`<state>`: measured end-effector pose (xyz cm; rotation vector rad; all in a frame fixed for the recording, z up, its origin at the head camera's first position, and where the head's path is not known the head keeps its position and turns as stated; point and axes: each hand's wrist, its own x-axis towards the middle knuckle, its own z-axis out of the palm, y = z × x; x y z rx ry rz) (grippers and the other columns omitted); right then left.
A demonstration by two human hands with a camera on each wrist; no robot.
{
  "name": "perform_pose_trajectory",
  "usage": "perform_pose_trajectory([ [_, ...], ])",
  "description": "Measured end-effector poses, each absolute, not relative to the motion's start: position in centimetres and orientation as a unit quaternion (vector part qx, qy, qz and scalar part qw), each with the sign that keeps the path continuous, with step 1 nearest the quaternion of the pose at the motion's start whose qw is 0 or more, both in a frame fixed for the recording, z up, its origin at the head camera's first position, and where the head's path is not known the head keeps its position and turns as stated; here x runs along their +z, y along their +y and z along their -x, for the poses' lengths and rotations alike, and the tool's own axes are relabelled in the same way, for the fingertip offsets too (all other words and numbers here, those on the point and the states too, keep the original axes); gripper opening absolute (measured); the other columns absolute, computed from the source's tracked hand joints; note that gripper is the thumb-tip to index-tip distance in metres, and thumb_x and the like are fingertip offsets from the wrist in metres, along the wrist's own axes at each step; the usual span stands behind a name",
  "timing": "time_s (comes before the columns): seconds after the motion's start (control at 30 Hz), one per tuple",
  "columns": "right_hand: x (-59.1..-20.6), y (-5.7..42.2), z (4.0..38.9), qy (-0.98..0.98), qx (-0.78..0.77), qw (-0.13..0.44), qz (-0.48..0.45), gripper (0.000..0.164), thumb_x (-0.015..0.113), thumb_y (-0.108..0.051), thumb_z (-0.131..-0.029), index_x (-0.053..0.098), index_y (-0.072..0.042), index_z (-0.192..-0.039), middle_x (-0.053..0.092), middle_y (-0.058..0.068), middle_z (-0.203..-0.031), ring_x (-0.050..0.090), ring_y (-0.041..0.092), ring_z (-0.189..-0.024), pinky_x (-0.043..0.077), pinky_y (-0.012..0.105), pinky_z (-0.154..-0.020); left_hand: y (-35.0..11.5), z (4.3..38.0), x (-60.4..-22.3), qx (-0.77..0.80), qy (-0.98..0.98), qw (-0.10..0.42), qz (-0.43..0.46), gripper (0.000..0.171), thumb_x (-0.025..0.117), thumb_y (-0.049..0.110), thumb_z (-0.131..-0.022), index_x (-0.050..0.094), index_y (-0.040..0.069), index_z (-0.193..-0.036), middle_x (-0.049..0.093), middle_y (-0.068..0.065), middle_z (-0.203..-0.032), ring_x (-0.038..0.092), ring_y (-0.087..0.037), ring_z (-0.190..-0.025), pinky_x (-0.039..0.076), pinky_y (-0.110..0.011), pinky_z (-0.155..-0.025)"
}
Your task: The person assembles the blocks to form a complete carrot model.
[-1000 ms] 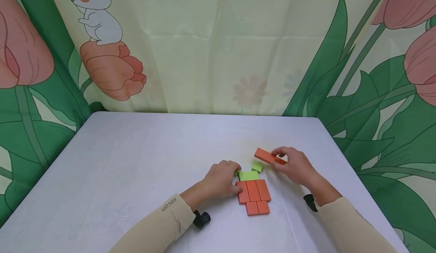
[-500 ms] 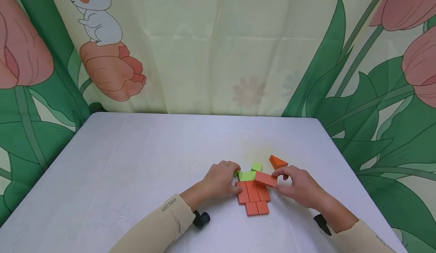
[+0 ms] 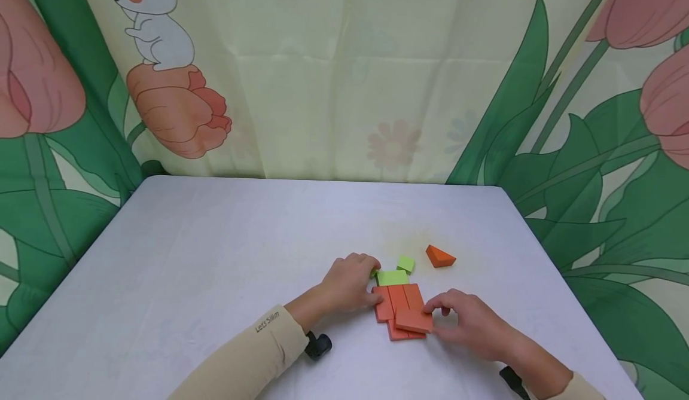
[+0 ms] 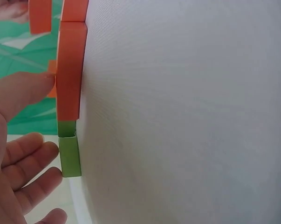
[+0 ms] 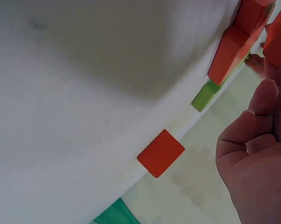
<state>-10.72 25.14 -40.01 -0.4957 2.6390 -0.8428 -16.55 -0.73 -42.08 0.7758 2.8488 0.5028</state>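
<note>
My right hand (image 3: 476, 325) pinches the right end of a flat orange rectangular block (image 3: 413, 320), held over the lower right of a flat block arrangement. In the right wrist view, part of this held block (image 5: 277, 39) shows at the edge beyond the fingers. Upright orange blocks (image 3: 398, 298) lie side by side, with shorter orange ones below and a light green block (image 3: 393, 277) above. At the left side, my left hand (image 3: 347, 283) touches an orange block with its thumb (image 4: 35, 86), while its fingers rest by a small green block (image 4: 70, 157).
An orange triangular block (image 3: 440, 256) lies apart, behind and right of the arrangement. A small green block (image 3: 406, 264) sits at its upper right corner. The white-covered table (image 3: 242, 238) meets a printed flower curtain (image 3: 301, 89) at the back.
The held orange block has come from beside the triangular block, over the green block, and down towards the arrangement's lower right. The triangular block stays behind on the table. My left hand keeps its place.
</note>
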Motion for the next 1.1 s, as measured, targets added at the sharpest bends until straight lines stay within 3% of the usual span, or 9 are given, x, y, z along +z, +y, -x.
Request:
perform_pose_trajectory([
  [0.87,-40.8,25.8,9.2,0.883,-0.325,0.215,0.261,0.024,0.078,-0.026,-0.087,0.069,-0.024,-0.110,0.061,-0.016,-0.105,0.052,0.007,-0.090,0.048,0.026,-0.078,-0.5,16.6,-42.0,0.156,0.951,0.071,-0.257,0.052,0.074,0.044,-0.088,0.058,0.015,-0.129,0.061,0.001,-0.124,0.053,-0.018,-0.115,0.045,-0.037,-0.093],
  [1.1,-41.0,25.8,9.2,0.890,-0.307,0.196,0.274,0.022,0.078,-0.026,-0.088,0.069,-0.025,-0.108,0.060,-0.019,-0.103,0.052,0.005,-0.089,0.049,0.026,-0.078,-0.5,16.5,-42.0,0.152,0.952,0.067,-0.257,0.053,0.075,0.044,-0.088,0.059,0.015,-0.129,0.061,0.000,-0.125,0.053,-0.018,-0.116,0.045,-0.038,-0.093],
])
